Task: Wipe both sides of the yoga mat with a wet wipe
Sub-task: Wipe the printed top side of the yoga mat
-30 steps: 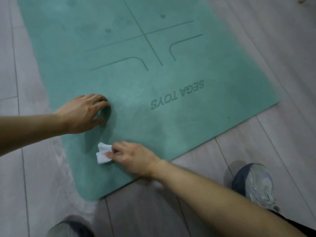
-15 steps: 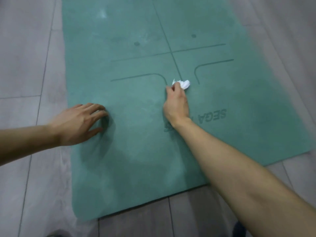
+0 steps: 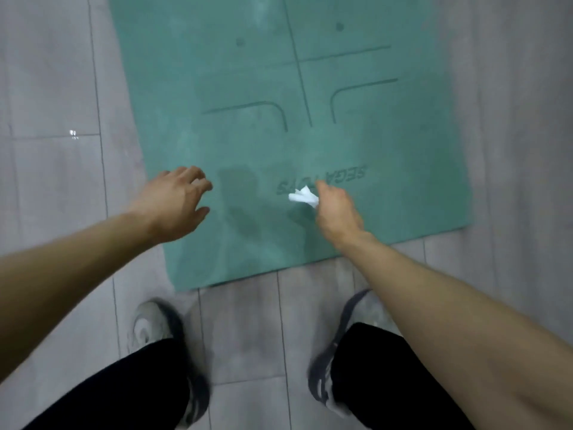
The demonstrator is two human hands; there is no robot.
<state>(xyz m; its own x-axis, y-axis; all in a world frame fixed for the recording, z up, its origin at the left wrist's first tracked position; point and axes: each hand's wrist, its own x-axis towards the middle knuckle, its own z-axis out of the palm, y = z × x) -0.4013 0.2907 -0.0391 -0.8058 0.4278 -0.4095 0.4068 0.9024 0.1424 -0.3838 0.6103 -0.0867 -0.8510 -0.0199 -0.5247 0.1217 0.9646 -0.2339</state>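
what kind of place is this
Probably an indoor room at home or in a studio, though little shows. A green yoga mat lies flat on a grey plank floor, and a person in sneakers stands at its end, right hand holding a white wipe.

Likely a home or studio floor: grey wood-look planks [image 3: 55, 181] under a teal yoga mat [image 3: 186, 88].

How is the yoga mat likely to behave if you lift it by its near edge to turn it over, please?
The yoga mat lies thin and flat on the floor, so it would probably flop and drape rather than stay stiff. Its matte surface suggests decent grip. Its width suggests two hands; the right hand holds the wet wipe, while the left hand looks free.
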